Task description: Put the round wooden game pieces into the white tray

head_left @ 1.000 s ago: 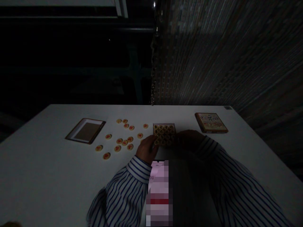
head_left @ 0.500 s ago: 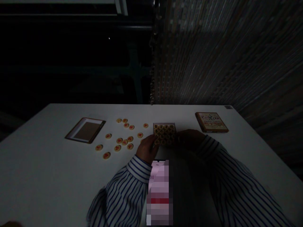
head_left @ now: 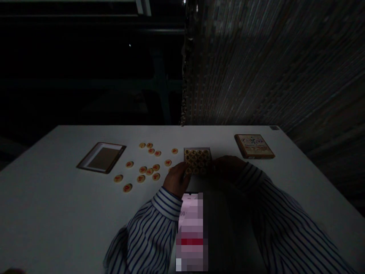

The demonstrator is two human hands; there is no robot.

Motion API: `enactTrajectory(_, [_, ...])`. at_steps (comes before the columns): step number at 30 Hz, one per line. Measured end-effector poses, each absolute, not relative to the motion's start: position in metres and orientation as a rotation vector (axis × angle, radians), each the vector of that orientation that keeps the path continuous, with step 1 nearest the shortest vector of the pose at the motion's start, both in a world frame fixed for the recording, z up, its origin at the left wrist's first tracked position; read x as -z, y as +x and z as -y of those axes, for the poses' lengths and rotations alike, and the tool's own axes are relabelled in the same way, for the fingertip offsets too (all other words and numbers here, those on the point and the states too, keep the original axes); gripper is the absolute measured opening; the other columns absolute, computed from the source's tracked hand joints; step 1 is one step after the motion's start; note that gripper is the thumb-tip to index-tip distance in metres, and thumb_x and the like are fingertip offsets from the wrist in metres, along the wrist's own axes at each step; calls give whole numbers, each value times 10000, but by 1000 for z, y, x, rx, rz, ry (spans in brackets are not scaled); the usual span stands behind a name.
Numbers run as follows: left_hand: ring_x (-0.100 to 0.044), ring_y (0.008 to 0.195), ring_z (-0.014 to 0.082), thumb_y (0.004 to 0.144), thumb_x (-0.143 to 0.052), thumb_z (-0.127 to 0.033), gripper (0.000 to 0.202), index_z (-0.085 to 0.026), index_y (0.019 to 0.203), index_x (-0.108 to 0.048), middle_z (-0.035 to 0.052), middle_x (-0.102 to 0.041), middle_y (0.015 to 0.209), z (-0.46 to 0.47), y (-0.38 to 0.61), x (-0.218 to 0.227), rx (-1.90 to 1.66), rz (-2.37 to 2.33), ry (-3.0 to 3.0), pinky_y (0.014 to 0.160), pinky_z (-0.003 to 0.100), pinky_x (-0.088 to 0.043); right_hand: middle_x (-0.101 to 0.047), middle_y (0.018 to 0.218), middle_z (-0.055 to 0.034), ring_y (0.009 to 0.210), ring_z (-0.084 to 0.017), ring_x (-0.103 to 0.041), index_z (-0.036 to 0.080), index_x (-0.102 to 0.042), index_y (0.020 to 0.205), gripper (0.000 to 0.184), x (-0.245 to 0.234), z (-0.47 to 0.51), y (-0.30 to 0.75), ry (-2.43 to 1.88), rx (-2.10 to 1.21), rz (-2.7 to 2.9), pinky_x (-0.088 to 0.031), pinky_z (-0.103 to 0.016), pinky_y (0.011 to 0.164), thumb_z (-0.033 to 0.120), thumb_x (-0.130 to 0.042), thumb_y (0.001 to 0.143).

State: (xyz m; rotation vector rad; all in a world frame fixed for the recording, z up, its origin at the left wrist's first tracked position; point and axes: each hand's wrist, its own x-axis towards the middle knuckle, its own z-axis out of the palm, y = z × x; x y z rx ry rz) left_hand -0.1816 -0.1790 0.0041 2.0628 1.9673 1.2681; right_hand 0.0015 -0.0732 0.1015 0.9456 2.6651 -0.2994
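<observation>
A small open box (head_left: pixel 196 148) packed with rows of wooden Chinese chess pieces (head_left: pixel 197 160) with dark characters is in the middle of the head view. My left hand (head_left: pixel 176 178) is closed on the box's left side, thumb and fingers at its lower corner. At the right side, my right hand (head_left: pixel 226 166) is bent around the box's edge; deep shadow blurs its fingertips. Loose round chess pieces (head_left: pixel 149 171) with red characters lie scattered on the table left of my left hand. One of them is partly hidden behind that hand.
An open box lid or tray (head_left: pixel 102 158) lies at the left of the white table (head_left: pixel 65 213). A closed printed box (head_left: pixel 254 146) is at the right. A lit phone (head_left: pixel 191 217), partly pixelated, lies below my hands. A strand curtain (head_left: pixel 242 68) hangs behind.
The view has shifted very slightly. Both hands stay at the box, and the pieces lie as before.
</observation>
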Motion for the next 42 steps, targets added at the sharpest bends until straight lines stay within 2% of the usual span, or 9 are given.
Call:
enactTrajectory(8, [-551, 1009, 204, 759, -506, -217, 296, -165, 1048, -548, 99, -604, 1068, 182, -182, -14, -1124, -1979, 2106, 860, 373, -473, -668, 836, -77, 763, -189, -609, 216, -651, 887, 282, -100, 74, 2, 951, 277, -2684, -404, -265, 615, 371, -444, 773])
enactTrajectory(13, [-555, 1003, 212, 750, -517, -212, 302, -143, 1042, -556, 113, -606, 1059, 182, -182, -13, -1143, -1978, 2116, 860, 368, -474, -666, 829, -74, 723, -171, -609, 218, -644, 905, 285, -100, 73, 2, 949, 302, -2683, -399, -248, 591, 374, -440, 781])
enactTrajectory(19, [-563, 991, 206, 753, -516, -222, 277, -182, 1022, -567, 89, -616, 1043, 181, -181, -12, -1197, -1986, 2078, 854, 374, -478, -668, 815, -58, 734, -182, -613, 244, -634, 931, 264, -98, 72, 3, 928, 254, -2694, -396, -256, 592, 344, -450, 771])
enactTrajectory(33, [-558, 1000, 214, 742, -521, -198, 292, -133, 1023, -567, 119, -611, 1050, 182, -182, -15, -1134, -1978, 2127, 860, 365, -475, -664, 851, -73, 774, -188, -609, 235, -642, 919, 292, -95, 72, 4, 950, 279, -2699, -399, -264, 623, 391, -435, 784])
enactTrajectory(42, [-568, 983, 217, 727, -550, -227, 299, -172, 1020, -560, 101, -619, 1036, 182, -181, -16, -1177, -1977, 2124, 834, 382, -489, -662, 815, -78, 734, -184, -605, 213, -629, 939, 293, -96, 72, 4, 937, 262, -2707, -393, -265, 598, 371, -436, 785])
